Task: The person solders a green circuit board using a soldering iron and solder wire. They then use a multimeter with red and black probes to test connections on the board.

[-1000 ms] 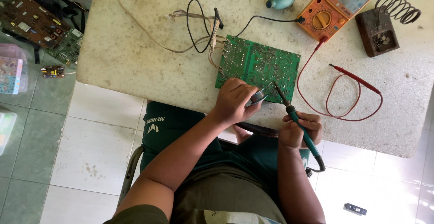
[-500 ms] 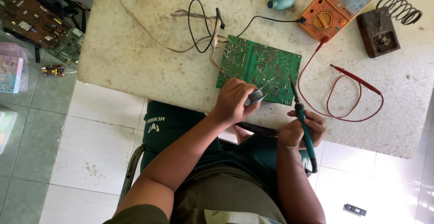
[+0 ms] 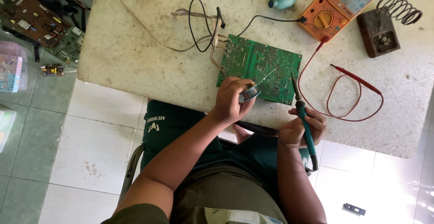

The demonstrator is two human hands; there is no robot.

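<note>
A green circuit board (image 3: 260,68), solder side up and dotted with silvery joints, lies flat on a stained stone table (image 3: 135,61), wires trailing from its left edge. The left hand (image 3: 231,98) curls its fingers around a small solder spool (image 3: 249,91), wire extending over the board. The right hand (image 3: 302,127) grips a green-handled soldering iron (image 3: 304,115), its tip apparently just off the board's right edge.

Orange multimeter (image 3: 337,7) cut off at the top edge, solder spool (image 3: 249,91) mostly hidden inside the left hand (image 3: 231,100), circuit board (image 3: 260,68) components too small to tell.
</note>
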